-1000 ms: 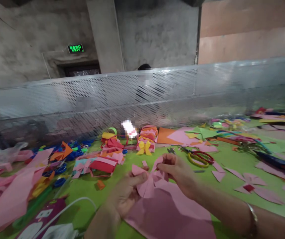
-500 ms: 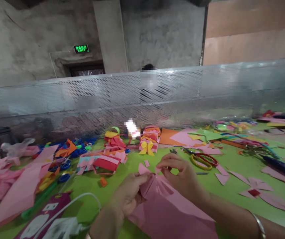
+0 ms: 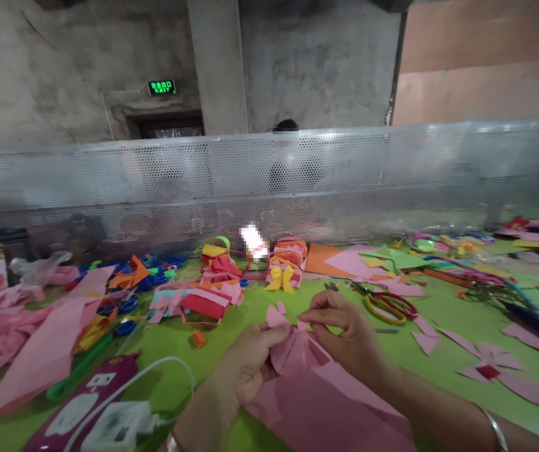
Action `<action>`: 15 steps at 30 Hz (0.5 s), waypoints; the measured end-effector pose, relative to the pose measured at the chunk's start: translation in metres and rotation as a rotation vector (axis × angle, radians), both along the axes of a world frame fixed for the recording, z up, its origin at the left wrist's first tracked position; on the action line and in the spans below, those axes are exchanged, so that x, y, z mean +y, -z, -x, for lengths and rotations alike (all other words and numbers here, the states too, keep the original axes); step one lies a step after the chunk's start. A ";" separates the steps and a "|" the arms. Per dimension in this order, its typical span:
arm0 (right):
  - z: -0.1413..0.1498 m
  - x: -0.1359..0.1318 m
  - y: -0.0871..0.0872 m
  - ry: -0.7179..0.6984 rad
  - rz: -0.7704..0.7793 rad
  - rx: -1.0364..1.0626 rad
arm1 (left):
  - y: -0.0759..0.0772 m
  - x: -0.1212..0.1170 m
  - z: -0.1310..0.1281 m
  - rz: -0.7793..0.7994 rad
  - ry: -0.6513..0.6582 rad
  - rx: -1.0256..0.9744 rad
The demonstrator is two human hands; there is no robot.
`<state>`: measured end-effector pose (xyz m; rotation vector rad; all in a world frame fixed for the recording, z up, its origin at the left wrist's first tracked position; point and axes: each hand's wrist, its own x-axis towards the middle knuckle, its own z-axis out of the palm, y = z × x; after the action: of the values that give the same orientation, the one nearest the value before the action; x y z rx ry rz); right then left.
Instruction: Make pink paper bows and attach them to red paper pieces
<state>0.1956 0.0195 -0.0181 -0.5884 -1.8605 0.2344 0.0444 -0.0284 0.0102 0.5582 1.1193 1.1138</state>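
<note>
A large piece of pink paper (image 3: 330, 402), pleated and gathered at its top, is held up over the green table. My left hand (image 3: 253, 358) grips its left side, thumb pressed on the folds. With finger and thumb, my right hand (image 3: 344, 326) pinches a small pink strip (image 3: 303, 324) at the gathered top. A small pink scrap (image 3: 281, 307) lies just beyond the fingers. Scissors with yellow and red handles (image 3: 384, 311) rest to the right of my right hand. Further right lies a pink paper bow with a red centre (image 3: 488, 371).
Left, a purple power strip (image 3: 95, 402) carries a white plug and cable, beside heaped pink paper (image 3: 38, 351). Paper bows (image 3: 281, 277) and coloured sheets (image 3: 330, 260) line the back of the green table (image 3: 194, 370). Behind stands a perforated metal screen (image 3: 231, 176), with a person (image 3: 292, 169) beyond.
The view has shifted slightly, so the scene sits a little further right. Both hands keep their hold on the pink paper; my right fingertips have moved slightly at its top.
</note>
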 end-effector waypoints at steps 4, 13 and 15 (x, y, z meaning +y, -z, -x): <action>0.001 0.000 0.001 0.001 -0.012 0.006 | 0.002 0.001 0.001 -0.020 -0.004 -0.017; -0.002 0.000 -0.001 -0.013 -0.035 -0.058 | 0.004 0.001 0.003 0.007 0.001 -0.006; -0.002 0.000 0.000 -0.015 -0.044 -0.074 | 0.007 0.002 0.004 -0.013 0.032 -0.001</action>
<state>0.1973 0.0195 -0.0178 -0.5596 -1.9366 0.1831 0.0399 -0.0261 0.0029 0.5837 1.0993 1.0939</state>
